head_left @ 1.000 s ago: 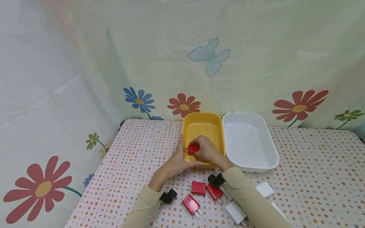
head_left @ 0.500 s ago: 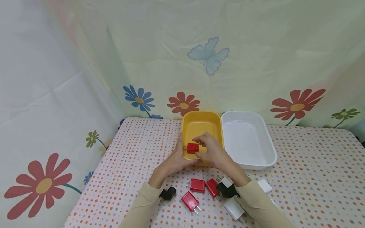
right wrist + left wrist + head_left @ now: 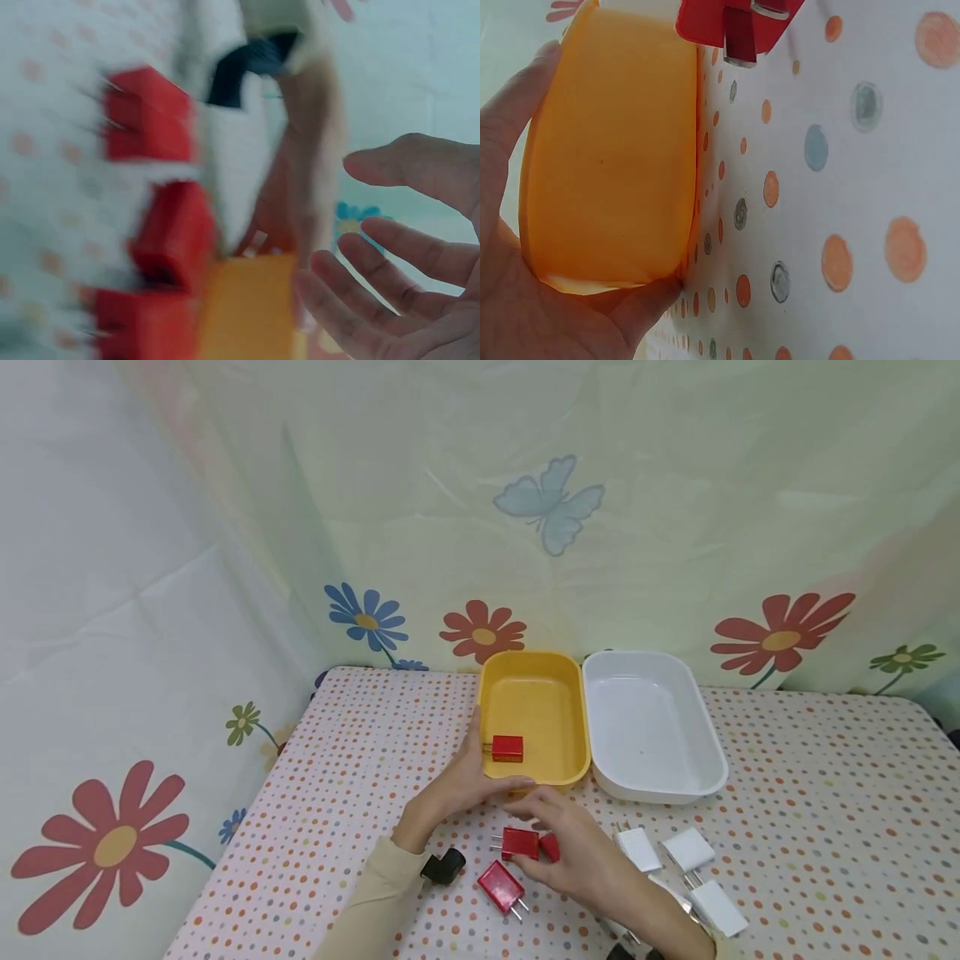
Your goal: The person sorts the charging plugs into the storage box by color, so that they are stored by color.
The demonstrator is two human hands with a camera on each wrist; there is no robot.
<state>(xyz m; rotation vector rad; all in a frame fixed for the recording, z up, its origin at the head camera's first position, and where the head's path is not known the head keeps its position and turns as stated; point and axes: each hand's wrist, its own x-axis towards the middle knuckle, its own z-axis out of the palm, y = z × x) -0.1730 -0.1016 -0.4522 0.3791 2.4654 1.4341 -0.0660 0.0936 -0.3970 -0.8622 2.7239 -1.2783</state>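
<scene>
My left hand (image 3: 456, 785) holds the near-left corner of a yellow tray (image 3: 534, 706), fingers along its left side and thumb along its front. Inside that tray, at the near left, lies a red plug charger (image 3: 507, 748) with its prongs pointing left. My right hand (image 3: 576, 850) hovers over the table in front of the tray, fingers loosely bent and holding nothing. Beside its fingertips are a red charger (image 3: 519, 842) and another red charger (image 3: 551, 846), partly covered by the hand. A third red charger (image 3: 501, 887) lies nearer me.
A white tray (image 3: 652, 727) stands against the yellow one on its right. Several white chargers, such as this white charger (image 3: 688, 849), lie on the dotted tablecloth to the right of my right hand. A flowered curtain (image 3: 622, 568) hangs behind the table.
My right hand has let go of the red charger in the yellow tray and drawn back toward me, over the chargers on the table. The left hand stays at the tray.
</scene>
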